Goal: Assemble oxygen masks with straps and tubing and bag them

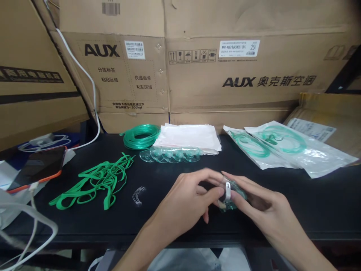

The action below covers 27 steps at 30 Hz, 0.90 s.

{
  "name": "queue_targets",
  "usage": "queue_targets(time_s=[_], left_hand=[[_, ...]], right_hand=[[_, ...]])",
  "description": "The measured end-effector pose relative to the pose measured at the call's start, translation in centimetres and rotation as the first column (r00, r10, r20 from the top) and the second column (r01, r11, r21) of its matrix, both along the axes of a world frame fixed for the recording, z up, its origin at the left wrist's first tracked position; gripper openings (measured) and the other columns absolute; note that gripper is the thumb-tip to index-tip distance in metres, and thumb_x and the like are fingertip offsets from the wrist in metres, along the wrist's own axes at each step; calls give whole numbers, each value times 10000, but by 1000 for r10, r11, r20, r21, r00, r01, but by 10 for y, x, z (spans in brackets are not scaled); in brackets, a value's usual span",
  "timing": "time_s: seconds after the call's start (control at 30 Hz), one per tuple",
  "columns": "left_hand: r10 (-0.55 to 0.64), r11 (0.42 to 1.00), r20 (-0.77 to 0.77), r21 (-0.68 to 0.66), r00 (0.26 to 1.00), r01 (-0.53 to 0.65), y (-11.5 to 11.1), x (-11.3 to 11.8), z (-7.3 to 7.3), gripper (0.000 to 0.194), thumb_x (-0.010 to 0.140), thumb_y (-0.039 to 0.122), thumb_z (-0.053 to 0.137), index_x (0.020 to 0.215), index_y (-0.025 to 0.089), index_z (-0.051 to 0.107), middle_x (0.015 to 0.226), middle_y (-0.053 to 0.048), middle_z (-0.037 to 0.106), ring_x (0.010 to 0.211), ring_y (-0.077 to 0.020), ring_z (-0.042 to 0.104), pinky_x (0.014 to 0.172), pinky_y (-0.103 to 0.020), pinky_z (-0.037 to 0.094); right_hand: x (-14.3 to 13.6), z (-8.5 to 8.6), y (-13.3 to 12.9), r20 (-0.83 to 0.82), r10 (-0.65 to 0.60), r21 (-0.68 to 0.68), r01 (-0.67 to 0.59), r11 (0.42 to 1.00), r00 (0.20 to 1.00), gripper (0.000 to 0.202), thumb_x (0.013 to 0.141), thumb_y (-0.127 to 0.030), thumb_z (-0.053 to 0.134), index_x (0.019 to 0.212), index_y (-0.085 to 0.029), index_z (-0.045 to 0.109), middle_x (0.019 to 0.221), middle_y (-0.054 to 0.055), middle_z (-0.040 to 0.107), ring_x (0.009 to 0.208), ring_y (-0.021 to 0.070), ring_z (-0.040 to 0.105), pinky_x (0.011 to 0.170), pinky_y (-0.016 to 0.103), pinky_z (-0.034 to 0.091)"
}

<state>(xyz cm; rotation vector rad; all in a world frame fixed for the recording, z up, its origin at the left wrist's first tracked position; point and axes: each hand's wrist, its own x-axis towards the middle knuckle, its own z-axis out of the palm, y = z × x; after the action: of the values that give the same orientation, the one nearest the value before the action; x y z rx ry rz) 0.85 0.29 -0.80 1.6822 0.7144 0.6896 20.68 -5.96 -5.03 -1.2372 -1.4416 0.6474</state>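
Above the front of the black table, my left hand (194, 195) and my right hand (262, 199) grip a clear green plastic mask (232, 205) between them. A small pale metal strip (228, 190) lies on the mask; my left fingertips pinch at its left side and my right thumb presses its right side. My fingers cover much of the mask. Left of my hands lie several thin metal strips (138, 195). Beyond them, several clear mask shells (175, 155) overlap in a row. Flat green elastic straps (98, 182) sit in a loose tangle farther left.
Coiled green tubing (142, 136) and a pile of white pouches (187, 137) stand at the back. Filled pouches (284, 145) with tubing lie at the right. A phone (39, 167) and white cables (31, 214) occupy the left edge. Cardboard boxes (197, 86) wall the rear.
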Motion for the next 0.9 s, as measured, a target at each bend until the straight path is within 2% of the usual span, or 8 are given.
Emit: queue_targets(time_s=[0.07,0.17,0.23,0.33,0.43,0.63,0.9], left_hand=[[48,999,41,-13,998,-48,-1,3,0,181,940,286,698,1111,232,670,1061,-2,753,716,-154,747,496,-206,581],[46,999,-25,12,999,-45,-2,4,-1,138,938,310,725,1060,248,710,927,28,773,757,-151,763,647,-227,619],[44,995,-66,93,997,-38,-2,5,-3,108,930,328,751,1017,267,772,945,36,779,814,-135,760,693,-203,595],[91,955,-64,288,994,-69,-1,7,-7,57,926,296,770,918,275,823,1128,51,742,898,-104,723,740,-176,560],[150,918,-63,380,987,-115,0,8,-10,109,947,325,754,882,277,828,1120,52,690,839,-77,676,710,-176,531],[189,918,-55,363,980,-157,0,9,-12,120,924,365,778,848,287,828,1191,66,623,751,-45,620,646,-189,492],[193,913,-74,379,978,-152,-3,6,-7,152,942,417,752,872,327,852,1214,60,611,683,-44,564,633,-214,480]], right_hand=[[0,1,1,-33,-46,-6,46,999,998,347,914,-392,790,1250,-308,802,1327,27,770,1174,233,737,999,251,598],[0,2,1,-65,-111,-18,110,994,992,331,895,-416,805,1207,-306,820,1333,25,771,1169,248,745,987,271,613],[0,1,1,-72,-136,-20,135,991,988,332,886,-423,814,1198,-307,823,1302,21,786,1156,247,751,984,276,617],[0,0,0,-49,-134,-17,133,991,990,343,894,-435,806,1204,-290,821,1287,29,792,1163,251,746,993,285,612],[0,0,0,-14,-122,-19,122,992,992,339,905,-440,797,1213,-299,817,1324,23,775,1188,243,731,987,267,606],[2,3,-1,20,-60,-3,60,998,998,336,937,-408,777,1271,-365,781,1268,-2,792,1181,213,726,982,237,589],[2,3,-3,47,13,24,-14,1000,999,345,961,-345,761,1290,-445,756,1314,-34,758,1208,192,685,1000,222,556]])
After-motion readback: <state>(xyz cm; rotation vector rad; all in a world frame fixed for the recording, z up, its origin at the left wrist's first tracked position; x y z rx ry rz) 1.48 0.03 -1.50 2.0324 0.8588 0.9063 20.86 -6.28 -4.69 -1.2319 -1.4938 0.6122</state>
